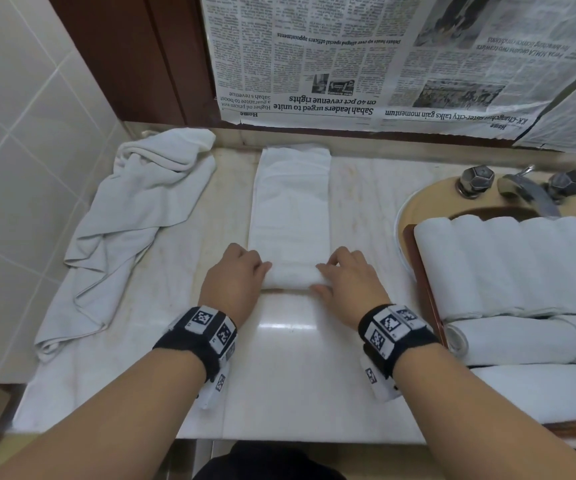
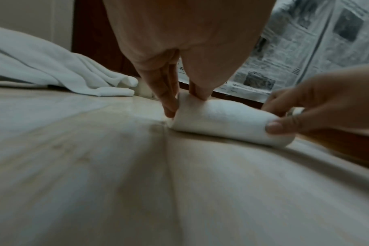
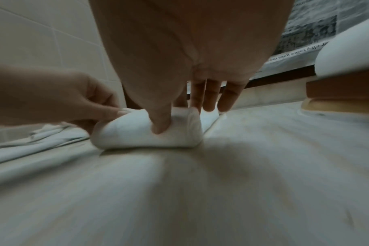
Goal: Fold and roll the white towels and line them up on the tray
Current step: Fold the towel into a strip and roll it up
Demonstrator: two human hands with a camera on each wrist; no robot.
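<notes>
A long folded white towel lies lengthwise on the marble counter, and its near end is wound into a short roll. My left hand grips the roll's left end, fingers curled against it. My right hand grips the right end, its thumb dug into the near side of the roll and the fingers over the far side. At the right a wooden tray carries several rolled white towels, side by side.
A crumpled white towel is heaped at the left by the tiled wall. A beige basin with a metal tap lies behind the tray. Newspaper covers the back wall. The counter's front edge runs just below my wrists.
</notes>
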